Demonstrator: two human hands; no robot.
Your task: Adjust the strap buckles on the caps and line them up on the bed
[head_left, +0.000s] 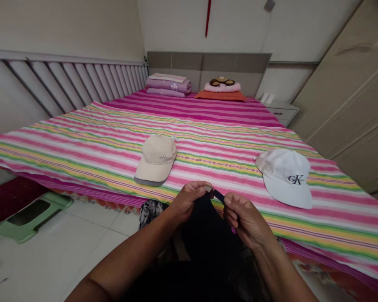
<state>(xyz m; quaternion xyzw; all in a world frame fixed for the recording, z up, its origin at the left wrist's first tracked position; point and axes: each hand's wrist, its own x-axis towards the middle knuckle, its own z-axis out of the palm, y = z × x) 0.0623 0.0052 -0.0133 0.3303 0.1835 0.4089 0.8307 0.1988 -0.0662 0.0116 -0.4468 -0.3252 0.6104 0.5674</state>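
Between my two hands is a dark cap (204,226) whose outline merges with the dark clothing behind it. My left hand (189,201) pinches the small metal buckle (208,188) on the cap's adjustment strap. The dark navy strap (219,196) runs from there to my right hand (244,216), where thumb and fingers are closed on it. On the bed ahead, a beige cap (159,153) with a small three-bar logo lies to the left. A white cap (285,174) with dark lettering rests to the right, its brim toward me.
A bed with a striped sheet (97,138) spans the view. Folded purple bedding (168,86) and a pink pile (222,87) sit by the headboard (233,65). A green stool (34,214) stands on the tiled floor at left, and a nightstand (282,112) at right.
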